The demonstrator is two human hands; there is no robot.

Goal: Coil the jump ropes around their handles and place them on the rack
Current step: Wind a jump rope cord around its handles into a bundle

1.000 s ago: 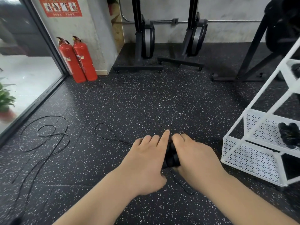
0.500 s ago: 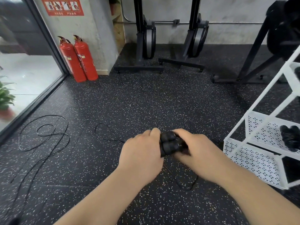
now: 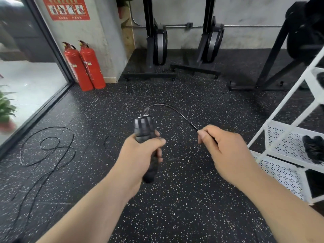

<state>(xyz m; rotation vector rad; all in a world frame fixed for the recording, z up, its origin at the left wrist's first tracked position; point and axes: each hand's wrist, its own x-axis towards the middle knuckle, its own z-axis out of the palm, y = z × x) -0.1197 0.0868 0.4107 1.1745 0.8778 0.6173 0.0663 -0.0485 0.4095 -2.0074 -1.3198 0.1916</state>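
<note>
Clamped in a full fist, the left hand [image 3: 140,160] wraps both black handles [image 3: 142,127], held side by side as one bundle with their cord ends pointing up and away. The right hand [image 3: 228,155] pinches the thin black cord [image 3: 175,109] between thumb and curled fingers, near where it leaves the handle tops, so a short arc of cord stands between the two hands.

This looks like the very start of the winding, since no turns show on the handles. To do it well, the right hand should lay the first turn snug against the handle tops with the cord lightly taut. Each next turn should sit beside the last and not cross over it. The left fist needs to hold the pair square, or they will splay and the coil will slacken. Letting the cord slide through the pinch should feed length more smoothly than re-grabbing it.

Beyond the right hand, the free length is too blurred to trace. On the speckled floor [image 3: 175,207] to the left, a second jump rope [image 3: 49,146] lies in loose loops, not yet wound. At the right stands the white rack [image 3: 280,127], with a coiled rope [image 3: 313,148] already on a shelf. Against the far wall stand two red fire extinguishers [image 3: 84,67].
</note>
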